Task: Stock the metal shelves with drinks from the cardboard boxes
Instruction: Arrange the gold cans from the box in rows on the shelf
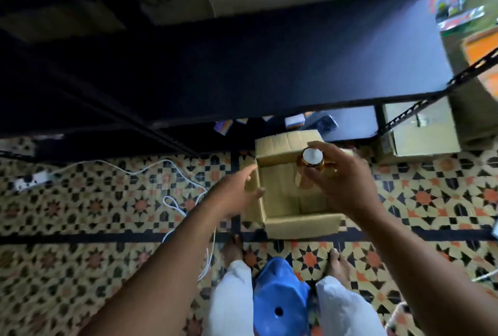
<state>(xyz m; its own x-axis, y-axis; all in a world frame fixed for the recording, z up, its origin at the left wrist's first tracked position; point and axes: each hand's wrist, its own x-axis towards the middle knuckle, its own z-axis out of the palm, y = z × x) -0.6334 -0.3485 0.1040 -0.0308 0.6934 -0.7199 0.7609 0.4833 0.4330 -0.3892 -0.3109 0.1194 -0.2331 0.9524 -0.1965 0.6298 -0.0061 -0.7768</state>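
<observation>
An open cardboard box (pixel 280 147) stands on the tiled floor below the dark metal shelf (pixel 269 61). My right hand (pixel 342 182) grips an amber drink bottle (pixel 311 163) with a silver cap, held upright over the box's far right corner. My left hand (pixel 237 190) is stretched out, fingers straight, at the box's left wall and holds nothing. From this angle the box's inside looks bare. The image is motion-blurred.
White cables (pixel 172 201) and a power strip (pixel 31 179) lie on the floor at left. A blue stool (pixel 280 300) sits between my legs. Small packets (pixel 295 121) lie on a lower shelf behind the box. More cardboard boxes (pixel 423 125) stand at right.
</observation>
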